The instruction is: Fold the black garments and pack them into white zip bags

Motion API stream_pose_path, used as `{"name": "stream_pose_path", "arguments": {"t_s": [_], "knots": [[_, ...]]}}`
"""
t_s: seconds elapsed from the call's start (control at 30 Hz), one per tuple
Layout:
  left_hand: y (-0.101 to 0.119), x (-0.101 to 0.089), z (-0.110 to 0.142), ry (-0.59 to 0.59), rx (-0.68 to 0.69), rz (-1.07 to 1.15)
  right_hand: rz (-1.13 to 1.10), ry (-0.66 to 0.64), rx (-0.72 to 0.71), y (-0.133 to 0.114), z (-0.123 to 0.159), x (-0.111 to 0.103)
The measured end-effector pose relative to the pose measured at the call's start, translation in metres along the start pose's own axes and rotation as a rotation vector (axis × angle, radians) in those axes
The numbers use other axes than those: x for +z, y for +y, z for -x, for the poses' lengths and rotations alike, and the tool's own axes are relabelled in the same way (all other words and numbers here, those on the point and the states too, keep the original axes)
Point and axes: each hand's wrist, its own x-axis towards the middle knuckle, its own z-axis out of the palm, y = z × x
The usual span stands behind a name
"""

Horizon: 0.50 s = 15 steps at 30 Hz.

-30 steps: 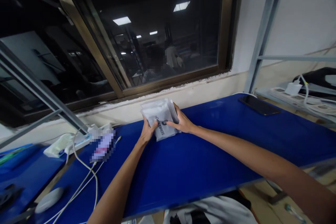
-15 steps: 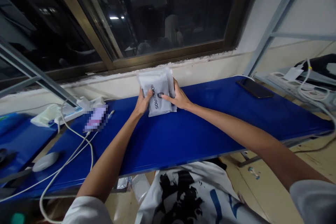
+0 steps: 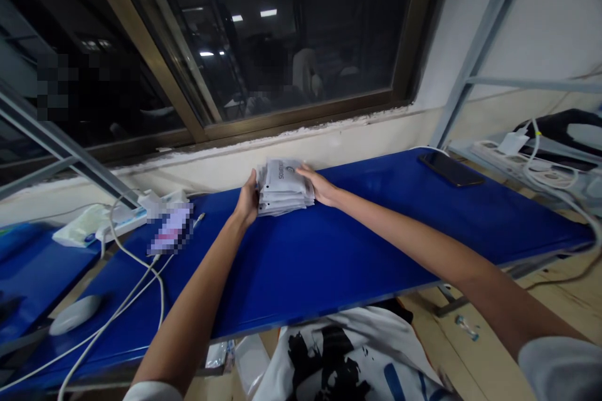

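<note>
A stack of whitish, frosted plastic packets (image 3: 285, 183) lies flat at the back of the blue table (image 3: 301, 257), close to the wall. Dark lettering, partly readable as "ROCKBROS", shows on the top packet. My left hand (image 3: 247, 200) presses on the stack's left side, thumb up along the edge. On the other side my right hand (image 3: 322, 186) grips the right edge, its thumb or fingers reaching over the top packet's corner. The fingers behind the stack are hidden.
To the left are a pixelated phone (image 3: 170, 230) on a cable, a power strip (image 3: 126, 210) and a white mouse (image 3: 75, 314). A dark phone (image 3: 450, 169) lies at the right. Behind stand the wall and a window (image 3: 282, 44); metal frame posts (image 3: 484, 44) flank the table.
The packets were held tilted up with their front facing me; now they lie flat as a stack on the table. Both hands have shifted to its sides. The view has tilted up slightly.
</note>
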Motion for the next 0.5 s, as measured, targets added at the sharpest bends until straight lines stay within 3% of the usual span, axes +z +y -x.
{"name": "stream_pose_path", "arguments": {"t_s": [0.1, 0.37, 0.5], "knots": [[-0.003, 0.0, -0.003, -0.046, 0.06, 0.084, -0.072, 0.04, 0.07, -0.001, -0.008, 0.007], [-0.005, -0.014, -0.015, 0.077, 0.192, 0.182, -0.127, 0.096, -0.063, 0.008, -0.023, 0.018], [-0.009, -0.008, -0.01, 0.018, 0.218, 0.203, -0.118, 0.08, -0.065, 0.019, -0.02, 0.016]]}}
